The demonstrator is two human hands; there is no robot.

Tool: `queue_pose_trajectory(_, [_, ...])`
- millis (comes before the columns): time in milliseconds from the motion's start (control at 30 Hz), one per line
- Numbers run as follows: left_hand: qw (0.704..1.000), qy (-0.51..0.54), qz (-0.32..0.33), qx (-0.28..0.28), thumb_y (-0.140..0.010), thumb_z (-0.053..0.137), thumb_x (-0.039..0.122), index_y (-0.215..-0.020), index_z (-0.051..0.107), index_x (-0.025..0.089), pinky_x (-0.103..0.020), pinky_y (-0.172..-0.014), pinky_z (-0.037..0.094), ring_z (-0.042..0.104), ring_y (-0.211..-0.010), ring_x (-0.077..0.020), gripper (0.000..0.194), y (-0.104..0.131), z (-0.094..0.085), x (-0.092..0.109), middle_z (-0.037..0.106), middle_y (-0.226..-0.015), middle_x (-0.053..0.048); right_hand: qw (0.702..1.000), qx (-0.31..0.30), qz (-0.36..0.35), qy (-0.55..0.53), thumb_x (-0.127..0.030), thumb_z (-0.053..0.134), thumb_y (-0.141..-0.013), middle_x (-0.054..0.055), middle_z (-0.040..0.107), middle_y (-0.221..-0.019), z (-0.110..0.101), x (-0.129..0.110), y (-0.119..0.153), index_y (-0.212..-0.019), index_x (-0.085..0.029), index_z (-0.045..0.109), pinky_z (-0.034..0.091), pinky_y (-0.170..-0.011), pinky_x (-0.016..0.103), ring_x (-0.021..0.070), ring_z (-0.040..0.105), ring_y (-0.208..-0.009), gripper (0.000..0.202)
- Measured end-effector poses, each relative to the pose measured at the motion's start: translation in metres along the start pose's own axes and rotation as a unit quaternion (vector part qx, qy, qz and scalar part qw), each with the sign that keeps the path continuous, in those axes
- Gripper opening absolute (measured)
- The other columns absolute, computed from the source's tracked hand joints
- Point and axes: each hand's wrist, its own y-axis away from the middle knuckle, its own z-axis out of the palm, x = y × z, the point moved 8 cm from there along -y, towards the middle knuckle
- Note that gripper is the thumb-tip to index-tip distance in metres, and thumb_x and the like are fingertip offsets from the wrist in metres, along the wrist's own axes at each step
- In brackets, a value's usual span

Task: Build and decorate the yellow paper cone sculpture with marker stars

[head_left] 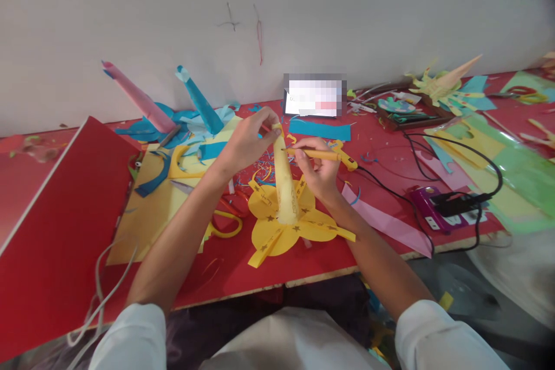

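Note:
A pale yellow paper cone [285,185] stands upright on a yellow flower-shaped paper base [271,237] with strips and small dark stars drawn on it. At the cone's tip, my left hand [251,136] is closed, its fingertips pinching the paper. My right hand [318,170] grips an orange-yellow pencil [318,154], its point against or very near the cone's side; contact cannot be told exactly. Dark marks show low on the cone. Behind my right hand lies a yellow glue gun [344,156] with a black cable. Yellow-handled scissors [228,224] lie left of the flower base.
Pink [141,98] and blue paper cones [199,101] stand at the back left. A blurred screen [314,98] leans by the wall. A purple power strip [446,208] with black cables sits right. A red board [69,231] rises at left. Paper scraps litter the red table.

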Motion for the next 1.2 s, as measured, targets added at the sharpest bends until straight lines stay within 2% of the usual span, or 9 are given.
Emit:
queue_pose_trajectory(133, [1.000, 0.002, 0.002, 0.002, -0.091, 0.061, 0.018, -0.092, 0.056, 0.020, -0.028, -0.073, 0.052, 0.064, -0.082, -0.0134, 0.005, 0.000, 0.000, 0.000, 0.067, -0.090, -0.002, 1.000, -0.005, -0.010, 0.010, -0.040, 0.061, -0.099, 0.002, 0.068, -0.090, 0.000, -0.005, -0.001, -0.095, -0.025, 0.069, 0.054, -0.072, 0.033, 0.0175, 0.066, -0.086, 0.017])
queue_pose_trajectory(367, [1.000, 0.002, -0.006, 0.000, -0.091, 0.062, 0.017, -0.091, 0.056, 0.021, -0.027, -0.073, 0.051, 0.063, -0.082, -0.0134, 0.007, 0.000, 0.000, 0.001, 0.067, -0.090, -0.003, 1.000, -0.005, -0.006, 0.018, -0.038, 0.060, -0.100, 0.002, 0.070, -0.096, 0.002, -0.002, -0.003, -0.101, -0.026, 0.069, 0.056, -0.078, 0.034, 0.0170, 0.067, -0.089, 0.015])
queue_pose_trajectory(500, [1.000, 0.000, -0.009, 0.002, -0.091, 0.061, 0.016, -0.091, 0.056, 0.021, -0.027, -0.074, 0.051, 0.063, -0.082, -0.0134, 0.006, 0.000, 0.000, 0.001, 0.067, -0.088, -0.002, 0.999, -0.007, 0.001, 0.035, -0.038, 0.060, -0.100, 0.002, 0.071, -0.097, 0.003, -0.001, -0.003, -0.103, -0.025, 0.070, 0.055, -0.073, 0.032, 0.0154, 0.066, -0.082, 0.016])
queue_pose_trajectory(700, [1.000, -0.005, -0.008, 0.004, -0.091, 0.061, 0.016, -0.090, 0.056, 0.020, -0.028, -0.074, 0.051, 0.063, -0.082, -0.0133, 0.007, 0.000, 0.000, 0.002, 0.067, -0.089, -0.002, 1.000, -0.006, -0.004, -0.010, -0.037, 0.060, -0.100, 0.000, 0.065, -0.087, 0.001, 0.000, -0.001, -0.098, -0.025, 0.067, 0.051, -0.064, 0.030, 0.0134, 0.062, -0.072, 0.014])
queue_pose_trajectory(867, [1.000, 0.004, -0.007, 0.005, -0.092, 0.061, 0.016, -0.091, 0.055, 0.021, -0.028, -0.073, 0.051, 0.063, -0.082, -0.0135, 0.007, 0.001, 0.000, 0.002, 0.067, -0.089, -0.002, 1.000, -0.002, 0.015, 0.000, -0.042, 0.059, -0.100, 0.000, 0.065, -0.088, 0.002, 0.004, 0.000, -0.099, -0.025, 0.066, 0.052, -0.063, 0.031, 0.0127, 0.059, -0.067, 0.018])
queue_pose_trajectory(1033, [1.000, 0.007, -0.003, 0.004, -0.092, 0.061, 0.018, -0.092, 0.055, 0.021, -0.027, -0.072, 0.051, 0.063, -0.082, -0.0133, 0.006, 0.001, 0.000, 0.002, 0.066, -0.090, -0.003, 0.999, 0.036, 0.003, 0.018, -0.039, 0.061, -0.099, 0.000, 0.066, -0.088, -0.004, 0.002, -0.001, -0.094, -0.025, 0.066, 0.052, -0.065, 0.030, 0.0130, 0.063, -0.072, 0.016])
queue_pose_trajectory(1200, [1.000, 0.010, -0.003, 0.004, -0.091, 0.062, 0.019, -0.091, 0.056, 0.021, -0.027, -0.071, 0.052, 0.063, -0.081, -0.0133, 0.007, 0.001, -0.001, 0.000, 0.066, -0.088, -0.003, 0.999, 0.033, 0.014, 0.036, -0.043, 0.059, -0.099, 0.001, 0.065, -0.085, -0.004, 0.005, 0.001, -0.091, -0.025, 0.064, 0.054, -0.066, 0.031, 0.0142, 0.064, -0.073, 0.021])
